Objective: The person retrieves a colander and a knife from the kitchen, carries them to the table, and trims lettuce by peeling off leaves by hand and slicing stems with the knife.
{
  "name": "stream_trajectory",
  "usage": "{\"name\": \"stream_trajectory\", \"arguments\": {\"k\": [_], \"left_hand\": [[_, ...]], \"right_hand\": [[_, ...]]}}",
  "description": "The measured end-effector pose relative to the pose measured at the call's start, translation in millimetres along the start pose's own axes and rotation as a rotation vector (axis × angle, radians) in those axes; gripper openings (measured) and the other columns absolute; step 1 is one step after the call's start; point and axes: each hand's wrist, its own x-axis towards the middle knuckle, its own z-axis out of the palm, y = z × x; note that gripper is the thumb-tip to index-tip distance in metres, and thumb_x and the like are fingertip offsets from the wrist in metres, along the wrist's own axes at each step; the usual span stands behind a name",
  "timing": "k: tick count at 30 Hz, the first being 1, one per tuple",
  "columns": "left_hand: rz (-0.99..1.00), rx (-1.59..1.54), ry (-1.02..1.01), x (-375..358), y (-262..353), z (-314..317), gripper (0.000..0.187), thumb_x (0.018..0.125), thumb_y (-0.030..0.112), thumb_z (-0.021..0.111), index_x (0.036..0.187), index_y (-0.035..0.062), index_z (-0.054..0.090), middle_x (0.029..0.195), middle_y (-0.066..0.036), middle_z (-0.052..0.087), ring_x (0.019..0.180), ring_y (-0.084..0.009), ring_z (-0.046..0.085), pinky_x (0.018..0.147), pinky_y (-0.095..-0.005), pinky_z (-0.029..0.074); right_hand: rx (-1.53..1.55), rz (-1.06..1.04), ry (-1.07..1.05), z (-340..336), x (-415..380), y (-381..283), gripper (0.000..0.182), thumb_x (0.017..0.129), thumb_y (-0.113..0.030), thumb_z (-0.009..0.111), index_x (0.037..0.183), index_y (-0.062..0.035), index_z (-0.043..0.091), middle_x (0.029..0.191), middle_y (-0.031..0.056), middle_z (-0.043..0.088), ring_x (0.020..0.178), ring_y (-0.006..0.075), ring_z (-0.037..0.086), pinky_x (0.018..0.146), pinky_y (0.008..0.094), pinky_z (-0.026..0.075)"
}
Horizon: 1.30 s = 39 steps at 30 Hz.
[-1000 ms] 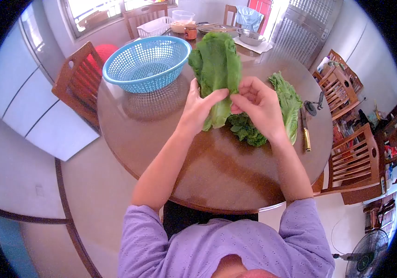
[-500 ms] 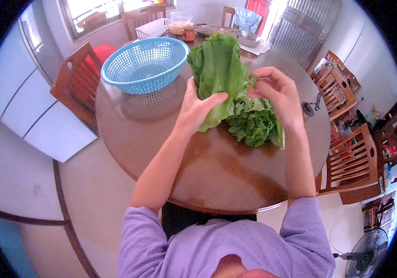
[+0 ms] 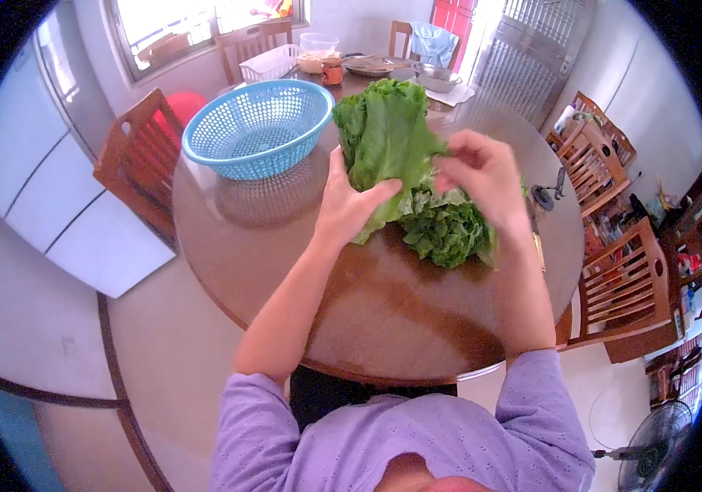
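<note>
My left hand (image 3: pixel 351 197) is wrapped round a large green lettuce leaf (image 3: pixel 388 135), thumb across its front, and holds it up over the table. At the leaf's right edge, my right hand (image 3: pixel 478 168) has its fingers pinched together on the edge; they are somewhat blurred. Below it, more leafy greens (image 3: pixel 449 230) lie heaped on the round brown table (image 3: pixel 392 320), partly covered by my right hand and forearm. To the left of the held leaf stands a blue plastic colander (image 3: pixel 256 127) with nothing visible in it.
A white basket (image 3: pixel 270 64), a clear container (image 3: pixel 318 53), an orange-brown jar (image 3: pixel 332 72) and a metal bowl (image 3: pixel 437 78) stand at the table's far side. A small dark stand (image 3: pixel 546 195) sits near the right edge. Wooden chairs (image 3: pixel 134 160) surround the table.
My right hand has turned slightly at the leaf's edge, and the leaf's top sits a little lower. The view has shifted slightly. My left hand keeps its hold.
</note>
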Motion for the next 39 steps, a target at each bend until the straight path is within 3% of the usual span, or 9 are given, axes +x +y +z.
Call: {"name": "stream_trajectory", "arguments": {"k": [1, 7, 14, 23, 29, 32, 35, 38, 39], "left_hand": [[-0.011, -0.010, -0.003, 0, 1, -1, 0.079, 0.068, 0.015, 0.077, 0.131, -0.0009, 0.032, 0.119, -0.015, 0.054, 0.111, -0.0234, 0.054, 0.097, -0.0348, 0.042], [-0.028, -0.043, -0.001, -1, 6, -1, 0.081, 0.067, 0.015, 0.077, 0.132, -0.0011, 0.032, 0.119, -0.016, 0.054, 0.111, -0.0240, 0.054, 0.097, -0.0356, 0.042], [0.177, 0.299, 0.048, -4, 0, 0, 0.084, 0.065, 0.017, 0.078, 0.133, -0.0016, 0.034, 0.122, -0.018, 0.051, 0.114, -0.0277, 0.052, 0.099, -0.0381, 0.041], [0.303, 0.495, 0.109, -4, 1, -1, 0.089, 0.064, 0.019, 0.079, 0.137, 0.0003, 0.031, 0.125, -0.020, 0.046, 0.118, -0.0335, 0.047, 0.100, -0.0416, 0.039], [0.287, 0.556, 0.124, -5, 2, -1, 0.090, 0.064, 0.019, 0.078, 0.137, -0.0010, 0.030, 0.124, -0.021, 0.046, 0.118, -0.0353, 0.045, 0.100, -0.0431, 0.038], [0.360, 0.576, 0.124, -6, 3, 0, 0.090, 0.064, 0.020, 0.078, 0.137, -0.0011, 0.029, 0.123, -0.021, 0.046, 0.116, -0.0362, 0.046, 0.100, -0.0436, 0.038], [0.388, 0.673, 0.146, -7, 8, 0, 0.091, 0.063, 0.020, 0.078, 0.137, -0.0007, 0.030, 0.122, -0.020, 0.046, 0.113, -0.0366, 0.046, 0.099, -0.0437, 0.038], [0.458, 0.698, 0.154, -5, 9, -1, 0.091, 0.062, 0.020, 0.077, 0.137, 0.0004, 0.031, 0.121, -0.019, 0.046, 0.111, -0.0363, 0.046, 0.098, -0.0442, 0.038], [0.478, 0.716, 0.159, -5, 10, -1, 0.090, 0.062, 0.021, 0.077, 0.137, 0.0009, 0.031, 0.121, -0.019, 0.046, 0.112, -0.0361, 0.046, 0.097, -0.0446, 0.039]], "right_hand": [[-0.080, -0.017, 0.030, -11, 1, -4, 0.015, 0.084, -0.002, 0.064, 0.099, 0.0009, 0.064, 0.082, 0.0056, 0.066, 0.069, 0.0109, 0.064, 0.063, 0.0239, 0.054], [0.151, -0.117, 0.287, -51, 5, -15, 0.020, 0.086, -0.001, 0.058, 0.105, -0.0001, 0.064, 0.087, 0.0056, 0.067, 0.077, 0.0119, 0.065, 0.069, 0.0230, 0.053], [0.008, -0.183, 0.026, -29, 25, -15, 0.029, 0.087, -0.001, 0.052, 0.113, -0.0008, 0.063, 0.095, 0.0058, 0.065, 0.082, 0.0140, 0.064, 0.077, 0.0256, 0.052], [-0.221, -0.090, 0.014, -8, 14, -24, 0.028, 0.083, -0.006, 0.062, 0.111, -0.0017, 0.063, 0.085, 0.0038, 0.064, 0.070, 0.0112, 0.062, 0.062, 0.0254, 0.051], [-0.271, -0.305, 0.319, 16, 11, -11, 0.020, 0.079, -0.004, 0.069, 0.098, -0.0034, 0.061, 0.079, 0.0078, 0.065, 0.066, 0.0116, 0.061, 0.058, 0.0262, 0.049], [-0.485, -0.332, 0.282, 17, 7, -16, 0.017, 0.078, -0.003, 0.069, 0.092, -0.0028, 0.061, 0.082, 0.0101, 0.066, 0.065, 0.0130, 0.060, 0.057, 0.0272, 0.048], [-0.627, -0.364, 0.187, 7, 8, -13, 0.013, 0.080, -0.002, 0.067, 0.093, -0.0035, 0.063, 0.075, 0.0069, 0.064, 0.061, 0.0111, 0.058, 0.054, 0.0265, 0.047], [-0.258, -0.113, 0.043, -4, 5, -23, 0.011, 0.083, -0.002, 0.063, 0.095, -0.0029, 0.064, 0.067, 0.0025, 0.060, 0.056, 0.0085, 0.056, 0.051, 0.0244, 0.045], [-0.165, -0.130, 0.045, -7, 4, -21, 0.014, 0.085, -0.003, 0.061, 0.098, -0.0016, 0.065, 0.062, -0.0005, 0.056, 0.053, 0.0063, 0.052, 0.049, 0.0221, 0.044]]}}
